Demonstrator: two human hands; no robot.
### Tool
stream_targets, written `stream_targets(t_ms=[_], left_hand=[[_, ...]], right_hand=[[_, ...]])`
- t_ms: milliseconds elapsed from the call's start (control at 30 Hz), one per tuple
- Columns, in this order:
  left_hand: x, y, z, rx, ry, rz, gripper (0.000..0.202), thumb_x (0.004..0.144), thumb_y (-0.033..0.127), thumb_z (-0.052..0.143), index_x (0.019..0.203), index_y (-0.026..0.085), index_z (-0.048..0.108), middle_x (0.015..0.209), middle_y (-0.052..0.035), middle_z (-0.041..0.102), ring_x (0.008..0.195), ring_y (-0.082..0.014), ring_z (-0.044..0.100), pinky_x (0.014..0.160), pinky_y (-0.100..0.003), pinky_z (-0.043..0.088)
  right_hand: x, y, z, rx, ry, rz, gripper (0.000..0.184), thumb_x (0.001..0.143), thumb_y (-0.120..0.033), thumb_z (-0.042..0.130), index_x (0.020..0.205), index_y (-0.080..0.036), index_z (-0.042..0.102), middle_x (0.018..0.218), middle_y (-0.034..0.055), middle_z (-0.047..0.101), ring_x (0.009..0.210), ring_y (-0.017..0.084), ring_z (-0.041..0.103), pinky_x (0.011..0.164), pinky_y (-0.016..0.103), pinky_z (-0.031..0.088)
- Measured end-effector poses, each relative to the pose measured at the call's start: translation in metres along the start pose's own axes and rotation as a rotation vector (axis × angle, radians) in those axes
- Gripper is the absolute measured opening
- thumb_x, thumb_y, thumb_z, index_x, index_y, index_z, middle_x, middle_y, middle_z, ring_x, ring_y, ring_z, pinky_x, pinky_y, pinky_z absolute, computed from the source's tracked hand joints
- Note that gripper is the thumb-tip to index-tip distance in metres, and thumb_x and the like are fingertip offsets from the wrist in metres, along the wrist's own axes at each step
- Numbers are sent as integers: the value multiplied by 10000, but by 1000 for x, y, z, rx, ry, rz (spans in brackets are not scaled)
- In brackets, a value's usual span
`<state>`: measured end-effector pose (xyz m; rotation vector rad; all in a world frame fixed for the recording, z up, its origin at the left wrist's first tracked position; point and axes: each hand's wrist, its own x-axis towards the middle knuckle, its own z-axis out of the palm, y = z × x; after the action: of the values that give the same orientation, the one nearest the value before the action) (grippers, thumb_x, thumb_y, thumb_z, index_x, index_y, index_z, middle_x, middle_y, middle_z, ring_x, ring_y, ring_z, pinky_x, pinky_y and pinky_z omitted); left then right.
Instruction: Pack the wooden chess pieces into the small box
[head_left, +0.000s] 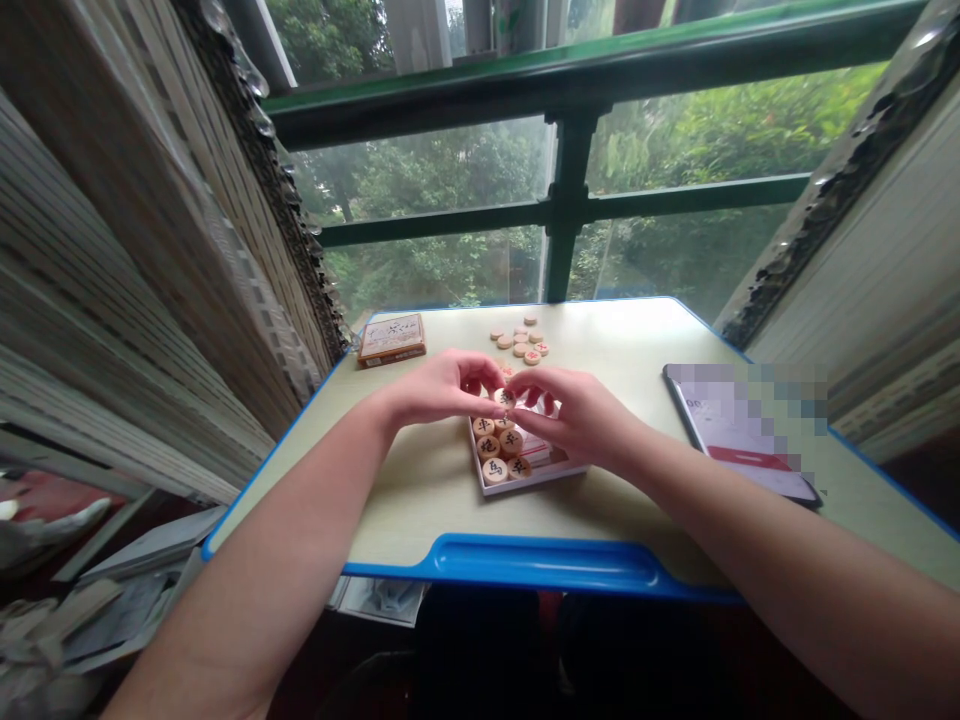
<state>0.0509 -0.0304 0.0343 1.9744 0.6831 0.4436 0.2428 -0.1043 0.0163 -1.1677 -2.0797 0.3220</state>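
Observation:
My left hand and my right hand meet above an open white box, their fingertips pinching a round wooden xiangqi piece between them. Several more wooden pieces with black and red characters, such as one at the front, lie in the box. The hands hide the box's far part. Beyond my fingertips, a loose group of wooden xiangqi pieces lies on the desk.
The pale desk has a blue rim and a blue pen groove. A small brown box lies back left, and a blurred booklet lies right. Bamboo blinds flank the desk, a green-framed window stands behind it, and papers lie below left.

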Motion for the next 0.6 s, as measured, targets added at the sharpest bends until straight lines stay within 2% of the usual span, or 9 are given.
stream_targets(t_ms=[300,600], left_hand=[[2,-1,3,-43,-23,-25,368,616,314,756,897,123,615,852,-44,629,747,-125,567,672,-267,458],[0,4,3,-113,-2,9,352,621,271,763,899,130,599,826,-21,617,715,-100,555,646,-237,445]], right_hand=[[-1,5,2,9,1,-69,114,795,-226,612,894,-174,632,820,37,642,656,107,577,627,242,466],[-1,6,1,-4,69,-148,109,799,-225,607,896,-177,628,850,42,632,692,114,572,630,242,473]])
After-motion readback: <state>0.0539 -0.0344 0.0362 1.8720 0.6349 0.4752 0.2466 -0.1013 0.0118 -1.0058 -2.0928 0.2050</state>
